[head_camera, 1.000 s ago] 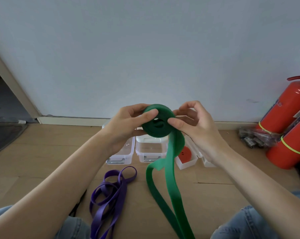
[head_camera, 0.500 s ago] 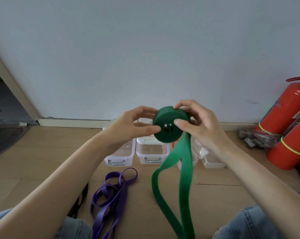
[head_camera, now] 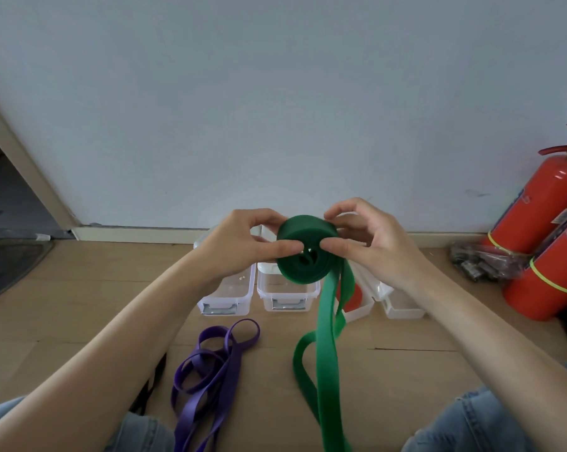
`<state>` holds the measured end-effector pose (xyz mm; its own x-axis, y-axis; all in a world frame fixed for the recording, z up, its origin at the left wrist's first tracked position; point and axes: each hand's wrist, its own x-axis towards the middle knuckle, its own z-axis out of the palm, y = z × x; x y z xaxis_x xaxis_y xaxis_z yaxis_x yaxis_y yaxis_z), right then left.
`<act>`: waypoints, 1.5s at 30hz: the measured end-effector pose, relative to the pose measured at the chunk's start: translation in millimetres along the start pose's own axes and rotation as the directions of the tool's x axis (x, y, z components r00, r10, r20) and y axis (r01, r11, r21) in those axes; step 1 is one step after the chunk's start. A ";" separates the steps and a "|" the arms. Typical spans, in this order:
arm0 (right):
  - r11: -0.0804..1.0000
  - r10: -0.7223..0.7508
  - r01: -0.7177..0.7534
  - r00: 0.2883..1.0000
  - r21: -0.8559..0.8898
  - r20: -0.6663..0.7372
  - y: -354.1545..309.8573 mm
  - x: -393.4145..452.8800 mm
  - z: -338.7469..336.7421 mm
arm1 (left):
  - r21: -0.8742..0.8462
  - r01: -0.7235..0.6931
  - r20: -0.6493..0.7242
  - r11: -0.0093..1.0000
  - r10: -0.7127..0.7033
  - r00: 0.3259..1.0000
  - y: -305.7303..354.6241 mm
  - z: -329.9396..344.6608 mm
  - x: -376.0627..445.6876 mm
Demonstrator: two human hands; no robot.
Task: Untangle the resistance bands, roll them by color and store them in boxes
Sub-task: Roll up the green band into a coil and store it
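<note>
Rolling of green band under way, both hands engaged

Left hand [head_camera: 239,247] and right hand [head_camera: 370,243] hold the green roll [head_camera: 306,252] between them at chest height above the floor [head_camera: 406,370]. Each hand's fingers are curled narrowly round the roll, thumb on its near face, other fingers over the top edge. The unrolled green tail [head_camera: 327,353] hangs from the roll's right side down to the floor between the knees. A purple band [head_camera: 210,376] lies loose and looped on the floor to the left of the tail. Four clear plastic boxes [head_camera: 288,293] stand in a row by the wall [head_camera: 275,109]; one on the right holds something red, partly hidden. Two red fire extinguishers [head_camera: 543,230] lean at far right.
</note>
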<state>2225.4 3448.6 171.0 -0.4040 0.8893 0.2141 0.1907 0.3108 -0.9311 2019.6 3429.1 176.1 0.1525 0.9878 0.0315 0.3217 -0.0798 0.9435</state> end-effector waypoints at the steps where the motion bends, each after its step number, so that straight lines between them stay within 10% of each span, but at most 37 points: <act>1: 0.996 0.013 -0.010 0.999 0.089 -0.034 1.3 -0.8 2.6 | -0.054 0.002 -0.002 0.999 -0.002 1.000 0.6 -0.4 0.0; 8: 0.961 0.001 0.050 0.983 0.273 -0.186 8.8 -3.5 24.7 | -0.554 0.032 -0.037 0.832 -0.063 0.997 -1.4 2.0 2.3; 22: 0.986 -0.096 0.099 0.995 -0.135 0.030 5.0 -4.3 6.8 | 0.131 -0.019 0.167 0.991 -0.003 0.986 -5.7 4.9 0.6; 36: 0.975 0.061 -0.039 0.993 0.218 -0.097 7.9 -5.3 17.4 | -0.446 0.071 -0.016 0.892 -0.087 0.996 -7.9 4.1 2.8; 45: 0.993 -0.034 0.041 0.997 -0.114 0.065 7.7 -6.7 10.3 | 0.093 -0.004 0.131 0.996 -0.009 0.991 -12.2 1.0 3.7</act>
<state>2220.4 3441.6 159.4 -0.4679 0.8545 0.2256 0.2743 0.3831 -0.8820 2017.2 3433.6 164.4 0.2706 0.9625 -0.0201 0.4069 -0.0954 0.9085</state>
